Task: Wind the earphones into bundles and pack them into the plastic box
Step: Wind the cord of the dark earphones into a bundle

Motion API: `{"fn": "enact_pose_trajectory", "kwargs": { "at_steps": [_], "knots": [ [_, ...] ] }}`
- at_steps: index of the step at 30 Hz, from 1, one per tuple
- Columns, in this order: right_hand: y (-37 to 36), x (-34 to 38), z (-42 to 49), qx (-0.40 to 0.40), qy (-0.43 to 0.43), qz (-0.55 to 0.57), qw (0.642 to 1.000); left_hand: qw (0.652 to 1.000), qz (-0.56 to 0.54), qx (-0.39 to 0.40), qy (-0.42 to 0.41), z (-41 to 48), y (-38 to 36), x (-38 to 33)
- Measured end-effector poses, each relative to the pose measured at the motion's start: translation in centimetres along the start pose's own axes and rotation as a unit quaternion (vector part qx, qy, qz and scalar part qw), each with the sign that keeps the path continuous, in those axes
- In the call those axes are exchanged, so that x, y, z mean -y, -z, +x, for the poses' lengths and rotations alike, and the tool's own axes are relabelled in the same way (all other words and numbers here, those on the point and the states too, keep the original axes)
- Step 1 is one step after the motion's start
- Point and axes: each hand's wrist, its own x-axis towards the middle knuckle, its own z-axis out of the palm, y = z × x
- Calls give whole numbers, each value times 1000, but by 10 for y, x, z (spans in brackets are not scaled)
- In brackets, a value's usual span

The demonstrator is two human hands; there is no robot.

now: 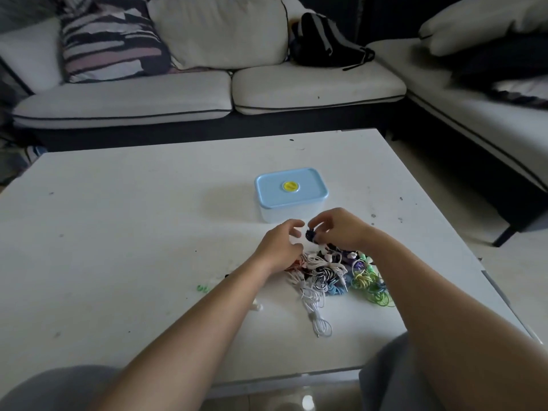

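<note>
A tangled pile of earphones (335, 275) in white, black, blue, yellow and green lies on the white table (133, 232) in front of me. My right hand (338, 229) pinches a dark earphone (310, 235) just above the pile's far edge. Beside it, my left hand (280, 247) hovers over the pile's left side with fingers loosely spread and nothing in them. The plastic box (292, 194), translucent with a light blue lid and yellow centre disc, stands closed just beyond both hands.
A small green bit (202, 288) and a white earbud piece (257, 307) lie left of the pile. A white sofa (207, 93) with cushions and a black backpack (326, 40) wraps round the far and right sides of the table.
</note>
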Motion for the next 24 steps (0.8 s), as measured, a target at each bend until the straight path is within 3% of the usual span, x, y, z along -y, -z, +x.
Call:
{"fn": "enact_pose_trajectory", "kwargs": {
  "at_steps": [3,10,16,21,24],
  "knots": [
    [10,8,-10,-33,33,123,991,996,-88,9,-11,-3,4,-5],
    [10,25,-26,-9,3,307,952,953,-299,-26,30,-16,25,-24],
    [-3,46,-31,55,24,394,917,949,-306,-74,23,-30,51,-24],
    [-12,68,-38,29,36,382,923,951,-291,-99,24,-46,66,-18],
    [-20,77,-40,29,39,431,901,959,-265,-90,35,-58,72,-12]
  ]
}}
